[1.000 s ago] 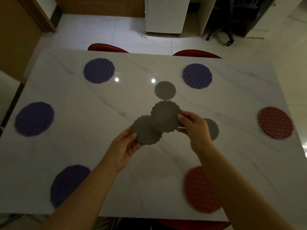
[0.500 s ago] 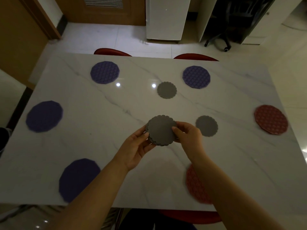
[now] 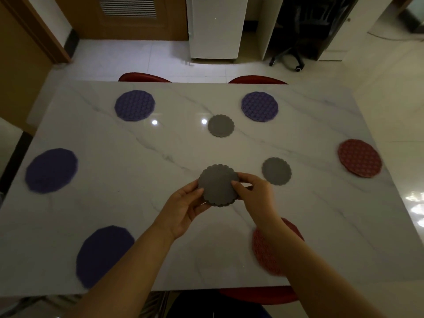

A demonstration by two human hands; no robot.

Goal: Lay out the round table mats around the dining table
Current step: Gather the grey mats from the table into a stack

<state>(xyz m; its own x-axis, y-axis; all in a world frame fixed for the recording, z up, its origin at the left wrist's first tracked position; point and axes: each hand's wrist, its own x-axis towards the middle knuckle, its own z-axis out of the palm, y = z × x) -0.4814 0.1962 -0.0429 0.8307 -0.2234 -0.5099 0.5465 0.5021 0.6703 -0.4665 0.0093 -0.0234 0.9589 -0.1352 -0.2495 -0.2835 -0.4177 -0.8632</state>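
Note:
Above the middle of the white marble table, my left hand and my right hand both pinch a small stack of grey scalloped mats. Two more grey mats lie flat: one at the centre back, one to the right. Several purple mats lie on the left and far side. A red mat sits at the right edge. Another red mat lies near the front, partly hidden by my right forearm.
Red chair backs show at the far edge, and another red seat sits under the near edge. A white fridge and a black office chair stand beyond on the tiled floor.
The two grey mats that were held apart, one in each hand, are now together in one stack held by both hands. The view has shifted a little.

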